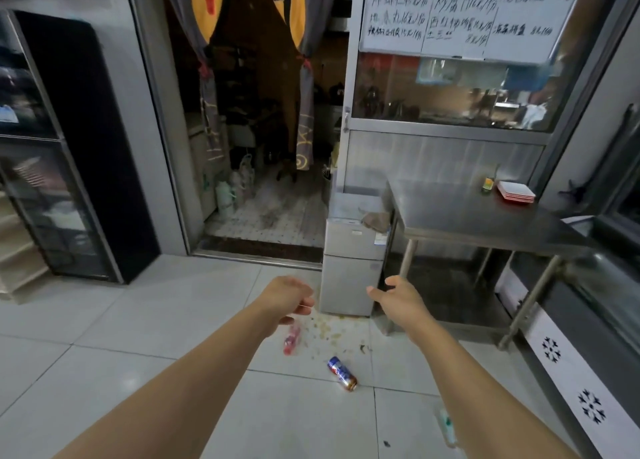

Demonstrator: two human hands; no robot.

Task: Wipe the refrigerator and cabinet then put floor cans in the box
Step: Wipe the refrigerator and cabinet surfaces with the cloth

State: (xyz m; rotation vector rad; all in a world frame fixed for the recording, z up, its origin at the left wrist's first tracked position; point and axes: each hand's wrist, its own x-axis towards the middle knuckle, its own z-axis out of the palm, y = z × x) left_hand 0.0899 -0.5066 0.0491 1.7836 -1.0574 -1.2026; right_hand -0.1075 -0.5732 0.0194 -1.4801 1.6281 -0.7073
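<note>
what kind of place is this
Most likely a small restaurant's front room, beside its kitchen. A handwritten whiteboard menu with prices hangs above a kitchen window, a steel table holds stacked plates, and a glass-door fridge stands at the left. Cans lie on the tiled floor.

Dim, flat indoor light, cool cast. White floor tiles [138, 320] brightest, soft sheen, no hard shadows. Doorway [256, 129] interior dark and murky. Steel worktop [460, 212] shows dull reflections; glass window [450, 91] has smeared glare. Whiteboard [460, 11] writing soft. Overall slight motion blur, wide-angle bending at edges, frames lean outward.
</note>
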